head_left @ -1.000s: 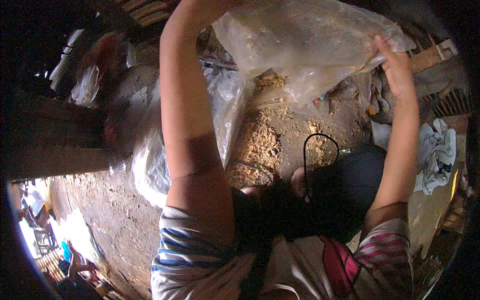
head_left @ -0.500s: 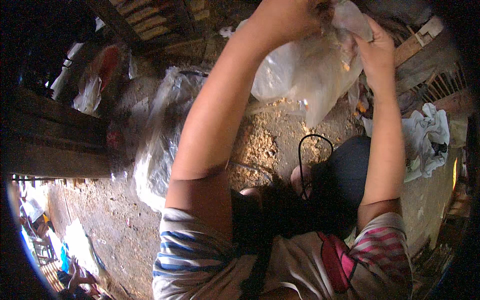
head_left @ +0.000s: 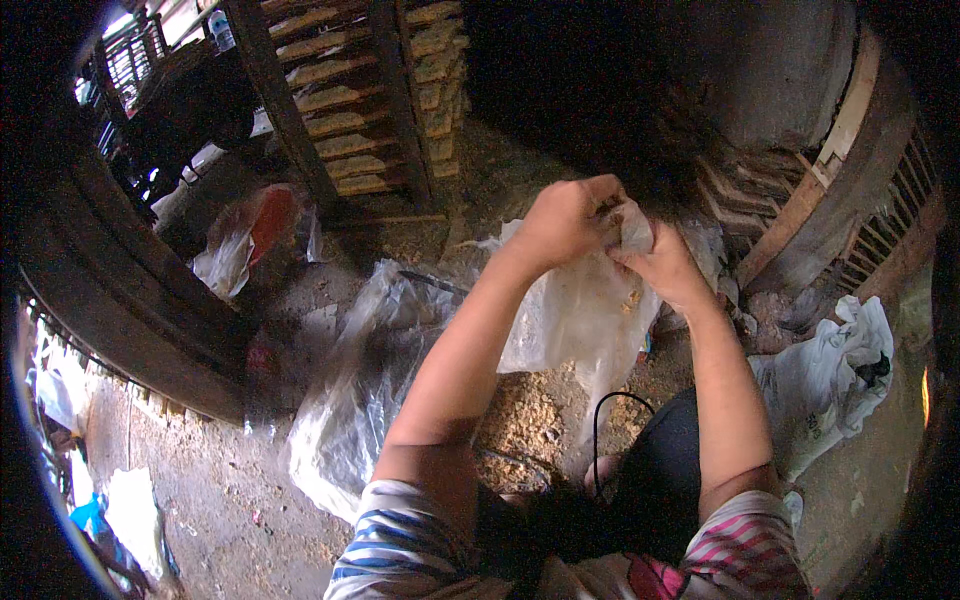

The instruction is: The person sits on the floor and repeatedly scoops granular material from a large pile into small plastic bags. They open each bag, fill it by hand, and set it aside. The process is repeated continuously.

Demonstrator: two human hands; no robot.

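In front of me hangs a thin, cloudy clear plastic bag [head_left: 585, 325], with a few yellowish crumbs stuck to it. My left hand [head_left: 568, 228] is closed on the gathered top of the bag, its fingers bent and partly in shadow. On the other side my right hand [head_left: 672, 270] pinches the bag's upper edge between thumb and fingers. Both hands are close together, with crumpled plastic between them. Below the bag, yellowish crumbs like sawdust [head_left: 525, 425] lie scattered over the floor.
Another clear plastic sheet or bag [head_left: 365, 370] lies left of my left forearm. A crumpled white sack [head_left: 835, 390] lies to the right. Wooden slats [head_left: 345, 120] stand at the back left, and a curved dark beam [head_left: 150, 300] runs along the left. A black cord [head_left: 605, 405] loops near my knee.
The view has tilted up, so hands and bag sit lower in the picture and more of the back shows. Both hands still hold the bag.
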